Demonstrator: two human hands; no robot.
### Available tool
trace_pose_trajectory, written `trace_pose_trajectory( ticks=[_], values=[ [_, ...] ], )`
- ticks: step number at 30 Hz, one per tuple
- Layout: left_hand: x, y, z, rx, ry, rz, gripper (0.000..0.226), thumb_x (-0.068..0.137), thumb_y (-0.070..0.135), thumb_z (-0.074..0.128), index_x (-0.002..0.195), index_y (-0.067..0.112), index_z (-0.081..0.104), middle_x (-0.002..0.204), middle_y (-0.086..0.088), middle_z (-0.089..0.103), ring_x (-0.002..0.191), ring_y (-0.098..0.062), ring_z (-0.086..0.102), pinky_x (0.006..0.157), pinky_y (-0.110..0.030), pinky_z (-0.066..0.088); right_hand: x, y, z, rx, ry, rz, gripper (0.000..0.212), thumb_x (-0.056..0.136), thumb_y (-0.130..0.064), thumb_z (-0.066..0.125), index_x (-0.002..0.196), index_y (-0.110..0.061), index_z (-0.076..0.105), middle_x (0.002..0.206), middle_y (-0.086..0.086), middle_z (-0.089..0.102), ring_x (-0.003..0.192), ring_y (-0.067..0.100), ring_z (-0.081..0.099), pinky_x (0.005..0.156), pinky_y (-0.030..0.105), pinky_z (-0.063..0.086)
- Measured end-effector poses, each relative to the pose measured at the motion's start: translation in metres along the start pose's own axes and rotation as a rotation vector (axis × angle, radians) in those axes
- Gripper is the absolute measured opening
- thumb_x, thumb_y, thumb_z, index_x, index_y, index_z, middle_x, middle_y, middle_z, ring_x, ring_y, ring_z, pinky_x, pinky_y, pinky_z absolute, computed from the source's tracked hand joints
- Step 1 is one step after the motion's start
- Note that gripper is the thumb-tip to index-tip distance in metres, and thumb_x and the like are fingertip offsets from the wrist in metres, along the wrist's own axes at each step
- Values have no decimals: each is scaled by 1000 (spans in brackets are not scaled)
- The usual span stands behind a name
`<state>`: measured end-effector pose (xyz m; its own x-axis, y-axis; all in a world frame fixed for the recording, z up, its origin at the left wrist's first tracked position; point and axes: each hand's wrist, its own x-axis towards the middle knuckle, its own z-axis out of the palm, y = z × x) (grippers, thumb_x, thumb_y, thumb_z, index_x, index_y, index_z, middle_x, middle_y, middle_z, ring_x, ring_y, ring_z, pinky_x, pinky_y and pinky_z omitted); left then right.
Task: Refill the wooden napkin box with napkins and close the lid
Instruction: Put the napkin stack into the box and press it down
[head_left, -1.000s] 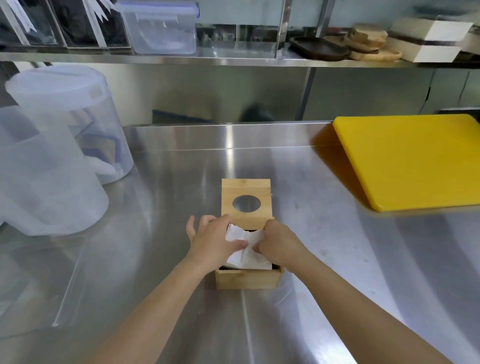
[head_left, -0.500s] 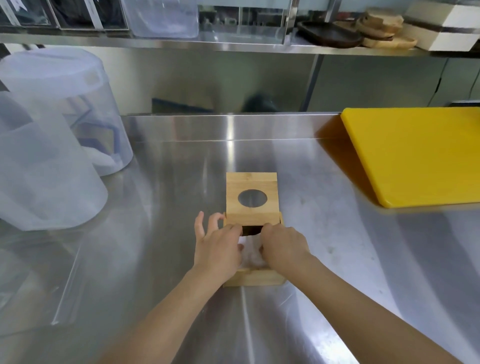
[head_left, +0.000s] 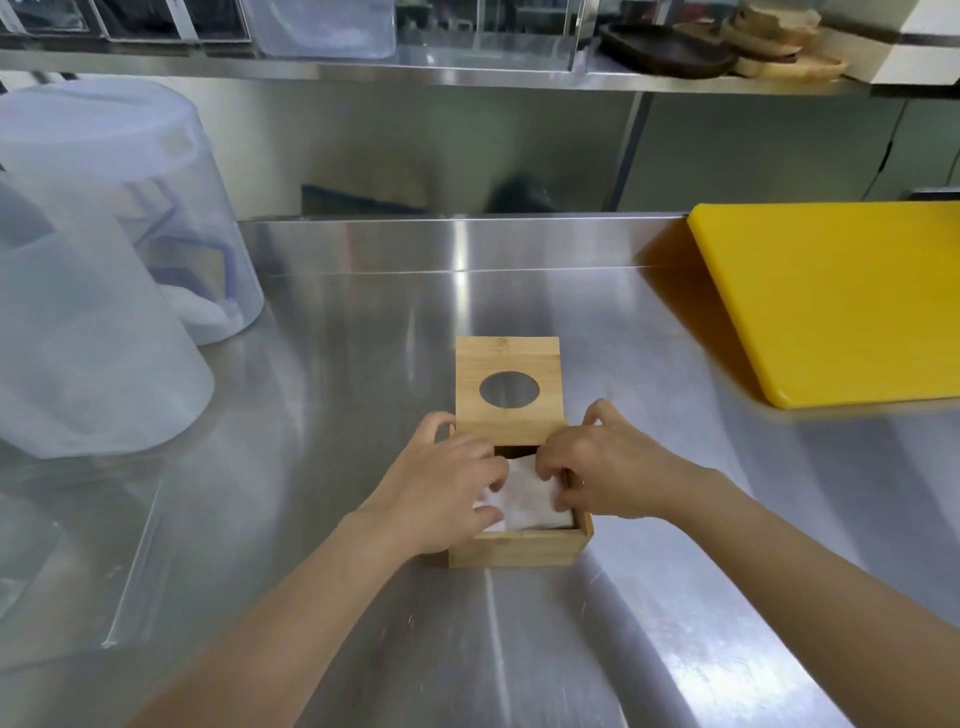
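The white napkins (head_left: 530, 499) lie inside the wooden napkin box (head_left: 519, 545), directly under the fingers of both hands. The left hand (head_left: 441, 493) and right hand (head_left: 613, 478) press them down, fingers curled on the stack. The lid (head_left: 508, 384) stands slid back beyond the fingertips. Tucking looks nearly done; next, likely, drawing the lid closed across the tabletop (head_left: 649, 623).

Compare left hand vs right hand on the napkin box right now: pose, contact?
The left hand lies flatter, fingers spread over the left wall of the wooden napkin box and onto the napkins; the right hand is more curled, fingertips pressing the napkins' right edge. The left thumb points toward the near wall; the right thumb rises toward the open lid. Both are tucking napkins in.
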<state>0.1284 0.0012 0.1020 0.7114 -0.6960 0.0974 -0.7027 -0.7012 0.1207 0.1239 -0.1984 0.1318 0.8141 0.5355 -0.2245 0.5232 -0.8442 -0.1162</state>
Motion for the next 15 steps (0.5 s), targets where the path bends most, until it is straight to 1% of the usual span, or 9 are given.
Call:
trace_pose_trajectory(
  ticks=[2,4,6,9,10,13,15],
  values=[
    [3,-4,-1,60,-135,-3,15,79,36,56,78,22,50,79,10,52,85,-12,50,105,-35,1,1,2,2,-49,-19,-8,10,79,-28,61,80,-20,56,85,-8,63,77,14,50,89,32,24],
    [7,-5,-1,86,-219,-20,15,77,33,59,77,23,48,77,9,49,82,-13,49,107,-40,2,5,-1,4,-161,-44,-9,16,77,-26,60,68,-19,49,75,-7,56,68,16,44,87,35,26],
    [13,-3,-2,131,-281,-34,15,76,29,61,78,24,47,78,9,52,81,-14,50,109,-43,5,11,-9,8,-309,-61,-9,15,77,-19,56,65,-19,47,73,-4,56,65,18,41,83,35,27],
    [20,0,-4,198,-332,-40,16,75,29,63,78,23,48,83,6,60,80,-16,55,109,-42,10,18,-17,15,-461,-61,-12,21,75,-9,51,59,-19,42,70,-2,55,63,19,40,74,31,19],
    [20,0,-5,196,-336,-43,17,75,29,63,79,22,49,84,6,60,80,-16,55,108,-41,12,18,-17,15,-476,-64,-13,20,76,-8,50,61,-19,43,70,-3,54,63,18,40,74,31,18],
    [19,-5,-10,130,-306,-69,18,74,32,65,86,24,53,90,10,61,82,-14,55,102,-36,22,16,-12,13,-434,-67,-31,9,79,-12,52,74,-20,51,79,-2,58,69,18,42,78,31,23],
    [20,-8,-12,113,-289,-69,19,73,34,67,84,27,54,90,12,60,82,-13,54,90,-31,27,15,-9,10,-410,-57,-43,6,79,-15,54,77,-20,54,84,-3,61,71,18,42,80,31,23]
  ],
)
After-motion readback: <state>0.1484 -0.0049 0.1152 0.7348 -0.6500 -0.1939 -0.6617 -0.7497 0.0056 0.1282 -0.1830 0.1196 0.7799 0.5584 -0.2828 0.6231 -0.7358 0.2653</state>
